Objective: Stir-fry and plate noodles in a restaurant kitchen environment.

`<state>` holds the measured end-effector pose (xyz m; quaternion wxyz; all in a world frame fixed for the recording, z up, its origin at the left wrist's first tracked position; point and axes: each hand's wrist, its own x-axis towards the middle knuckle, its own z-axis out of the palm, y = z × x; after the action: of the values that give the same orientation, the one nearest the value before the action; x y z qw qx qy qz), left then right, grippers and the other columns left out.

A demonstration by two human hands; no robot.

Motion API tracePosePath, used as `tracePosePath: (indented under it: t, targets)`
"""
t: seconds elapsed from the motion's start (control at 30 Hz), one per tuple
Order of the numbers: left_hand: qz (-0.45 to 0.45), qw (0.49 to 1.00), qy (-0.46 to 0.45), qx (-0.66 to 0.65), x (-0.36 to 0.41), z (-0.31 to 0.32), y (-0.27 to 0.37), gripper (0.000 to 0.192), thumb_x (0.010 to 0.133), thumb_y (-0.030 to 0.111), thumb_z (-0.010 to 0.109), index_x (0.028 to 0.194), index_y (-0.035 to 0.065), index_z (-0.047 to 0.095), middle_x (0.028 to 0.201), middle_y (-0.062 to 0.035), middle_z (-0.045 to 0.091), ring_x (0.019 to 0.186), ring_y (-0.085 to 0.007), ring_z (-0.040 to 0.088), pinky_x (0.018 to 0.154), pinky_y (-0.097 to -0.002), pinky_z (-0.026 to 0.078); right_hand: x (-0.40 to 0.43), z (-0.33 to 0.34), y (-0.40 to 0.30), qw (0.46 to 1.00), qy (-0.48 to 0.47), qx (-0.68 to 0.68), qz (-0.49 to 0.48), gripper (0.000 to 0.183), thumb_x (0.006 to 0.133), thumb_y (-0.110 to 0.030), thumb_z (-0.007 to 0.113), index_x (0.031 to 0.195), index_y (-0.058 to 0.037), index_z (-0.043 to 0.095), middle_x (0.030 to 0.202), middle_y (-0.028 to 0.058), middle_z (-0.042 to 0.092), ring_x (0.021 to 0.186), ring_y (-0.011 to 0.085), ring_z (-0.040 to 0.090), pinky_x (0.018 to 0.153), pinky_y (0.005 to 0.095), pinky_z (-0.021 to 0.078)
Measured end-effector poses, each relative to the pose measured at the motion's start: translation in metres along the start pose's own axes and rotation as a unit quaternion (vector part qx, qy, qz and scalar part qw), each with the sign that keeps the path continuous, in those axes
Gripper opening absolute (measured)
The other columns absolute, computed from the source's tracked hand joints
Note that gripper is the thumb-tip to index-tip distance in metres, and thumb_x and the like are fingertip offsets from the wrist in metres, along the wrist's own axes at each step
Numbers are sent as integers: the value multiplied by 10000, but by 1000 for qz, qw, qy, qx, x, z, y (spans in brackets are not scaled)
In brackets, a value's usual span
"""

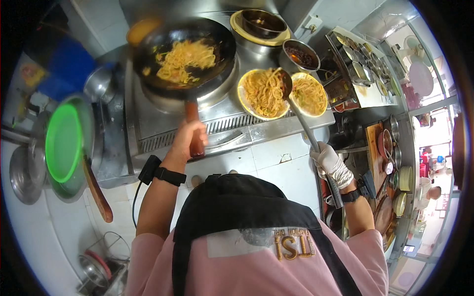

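Observation:
My left hand (pixel 189 140) grips the brown wooden handle (pixel 192 111) of a black wok (pixel 218 70) on the stove. Fried noodles (pixel 187 59) with bits of green lie in the wok. In a white glove, my right hand (pixel 329 162) holds a long metal ladle (pixel 305 124) by its shaft. The ladle's bowl (pixel 286 85) is against the noodles heaped in a yellow-rimmed bowl (pixel 249 109). Right beside that stands a second yellow-rimmed bowl (pixel 325 98), also holding noodles.
Behind the bowls are a metal pot (pixel 301 43) of dark red sauce and a dark pot (pixel 264 24) on a round yellowish lid. Seasoning containers (pixel 361 72) fill a rack at right. To the left are a green basin (pixel 63 142) and a wooden-handled pan (pixel 97 188).

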<state>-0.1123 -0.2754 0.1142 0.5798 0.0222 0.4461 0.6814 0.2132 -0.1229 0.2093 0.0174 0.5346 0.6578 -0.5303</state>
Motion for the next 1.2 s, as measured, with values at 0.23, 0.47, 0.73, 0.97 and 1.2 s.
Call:
tracePosePath:
  t: [0.23,0.47,0.73,0.97,1.2]
  targets:
    - [2,1000,-5,-2,-2,3,0,159,649,34,522,746,74,402,577,-29,431,431,-118,430,372,-259,377,9,-3,22,933,152,-284,-162,215,740,-107,534,868,32,433,572,206,512,516,350,526,462,380,420]
    - [-2,1000,-4,-10,-1,1,-2,179,657,39,520,777,79,393,591,-27,428,442,-113,434,376,-255,375,-14,0,8,892,192,-394,-112,251,743,-114,506,937,11,406,627,249,528,627,406,530,525,443,434]
    - [-22,1000,-21,1,6,-4,-1,145,646,56,534,730,69,416,570,-24,418,437,-110,422,389,-254,377,1,3,16,897,210,-367,-128,244,766,-137,465,944,22,412,604,231,538,576,370,549,497,422,445]
    - [29,993,-22,114,-19,-10,-27,77,653,68,510,633,54,437,491,-46,449,374,-140,455,370,-272,399,-19,14,-37,988,74,125,-45,171,818,-158,459,913,-19,430,456,-23,367,296,72,322,270,219,245]
    - [45,991,17,129,-40,5,-49,184,642,12,486,804,8,397,475,-79,466,356,-166,470,335,-275,393,23,66,-107,985,-32,-25,-171,224,812,-175,464,896,32,453,488,87,461,339,172,450,321,278,338]
